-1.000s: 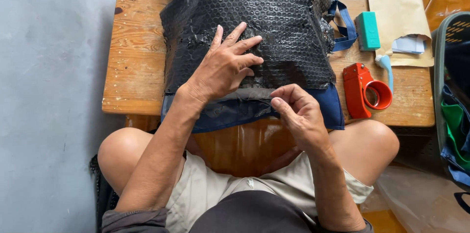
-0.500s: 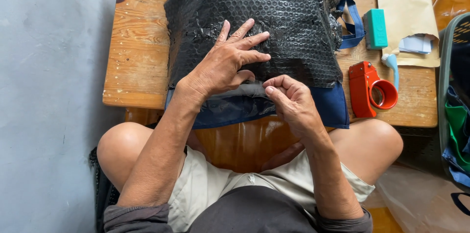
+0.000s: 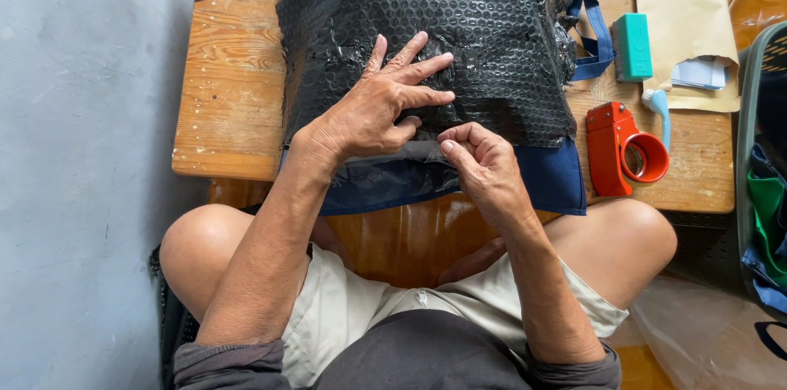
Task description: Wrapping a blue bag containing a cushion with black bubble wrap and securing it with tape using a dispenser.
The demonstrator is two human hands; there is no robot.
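A large bundle wrapped in black bubble wrap (image 3: 459, 21) lies on a small wooden table (image 3: 229, 111), over a navy blue cloth bag (image 3: 549, 181). My left hand (image 3: 381, 103) presses flat on the wrap's near edge, fingers spread. My right hand (image 3: 484, 165) sits just right of it, fingertips curled and pinching at the lower edge of the wrap; what lies between the fingers is too small to make out.
A red tape dispenser (image 3: 623, 148) stands on the table's right side, with a teal block (image 3: 633, 46), a brown envelope (image 3: 684, 21) and a pale blue tool (image 3: 658, 107) behind it. A basket with green and blue cloth (image 3: 766, 201) stands at the far right. A grey wall runs on the left.
My right hand has shifted slightly up toward the wrap's edge, its fingertips curling tighter. My left hand stays pressed on the wrap.
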